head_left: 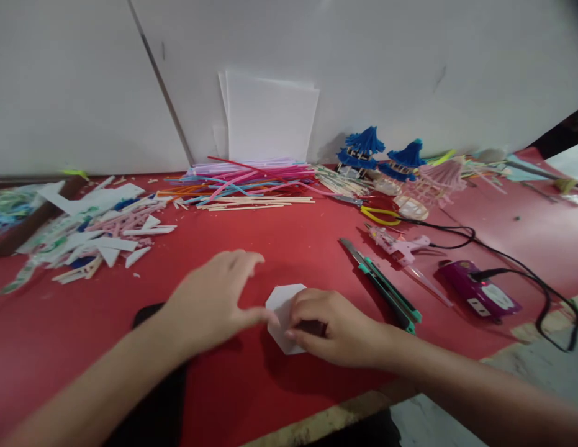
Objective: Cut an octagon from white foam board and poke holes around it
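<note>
A small white paper piece with several straight sides [280, 305] is in front of me over the red tabletop. My right hand [328, 326] covers its right part, thumb and forefinger pinched together against its face. Whatever sits between those fingertips, if anything, is hidden. On the other side, my left hand [214, 301] is open and slightly blurred, fingers spread, with its thumb tip at the paper's left edge. A green and black utility knife [386, 288] lies to the right of my right hand, blade partly out.
Pink glue gun [398, 245], purple power socket [477, 288] with a black cord, and yellow-handled scissors [380, 215] lie right. Colored sticks [256, 180] and blue-roofed models [363, 149] line the back. Paper scraps [107, 233] lie left; a dark flat object [170, 397] is under my left arm.
</note>
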The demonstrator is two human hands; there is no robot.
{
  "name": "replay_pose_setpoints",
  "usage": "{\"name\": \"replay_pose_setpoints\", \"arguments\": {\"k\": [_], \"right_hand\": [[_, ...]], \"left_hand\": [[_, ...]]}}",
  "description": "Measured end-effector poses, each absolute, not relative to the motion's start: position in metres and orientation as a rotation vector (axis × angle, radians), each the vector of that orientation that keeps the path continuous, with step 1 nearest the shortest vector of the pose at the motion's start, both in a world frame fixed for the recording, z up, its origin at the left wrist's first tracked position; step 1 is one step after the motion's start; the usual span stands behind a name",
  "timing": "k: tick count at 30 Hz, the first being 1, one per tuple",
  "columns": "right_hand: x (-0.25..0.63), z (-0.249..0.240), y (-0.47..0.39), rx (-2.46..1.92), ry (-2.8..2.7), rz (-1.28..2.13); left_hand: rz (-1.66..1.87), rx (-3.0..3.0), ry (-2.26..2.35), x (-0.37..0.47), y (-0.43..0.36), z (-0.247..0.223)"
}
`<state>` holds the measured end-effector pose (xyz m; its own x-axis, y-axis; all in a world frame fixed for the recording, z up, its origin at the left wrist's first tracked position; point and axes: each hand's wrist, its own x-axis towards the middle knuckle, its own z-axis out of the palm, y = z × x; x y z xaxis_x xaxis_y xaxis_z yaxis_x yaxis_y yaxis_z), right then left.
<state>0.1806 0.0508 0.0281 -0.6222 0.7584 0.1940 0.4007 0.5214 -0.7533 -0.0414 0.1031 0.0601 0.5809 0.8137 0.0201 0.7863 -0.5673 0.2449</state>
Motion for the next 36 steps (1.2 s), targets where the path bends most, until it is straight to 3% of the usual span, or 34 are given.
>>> {"name": "replay_pose_setpoints", "arguments": {"k": [4, 12, 15, 21, 23, 26, 29, 36], "right_hand": [[0.192, 0.038, 0.062, -0.932, -2.179, 0.988], [0.274, 0.030, 0.073, -1.819, -2.108, -0.072], [0.290, 0.019, 0.063, -1.981, -2.242, -0.099], [0.273, 0.026, 0.069, -2.030, -2.041, 0.217], [0.258, 0.034, 0.079, -1.930, -1.830, 0.540], [0.230, 0.043, 0.095, -1.587, -1.394, 1.282], [0.202, 0.042, 0.106, -1.332, -1.137, 1.665], [0.177, 0.017, 0.105, -1.177, -1.018, 1.798]], "left_hand": [[0.167, 2.654, 1.198, -0.022, 0.072, 0.037], [0.149, 2.582, 1.104, -0.023, 0.077, 0.021], [0.261, 2.551, 1.084, -0.029, 0.083, 0.021], [0.803, 2.427, 1.129, -0.040, 0.089, 0.014], [0.957, 2.322, 1.107, -0.040, 0.090, 0.010], [1.053, 2.201, 1.040, -0.041, 0.092, 0.004], [1.092, 2.123, 1.012, -0.042, 0.094, 0.001], [1.090, 1.922, 1.082, -0.042, 0.093, 0.009]]}}
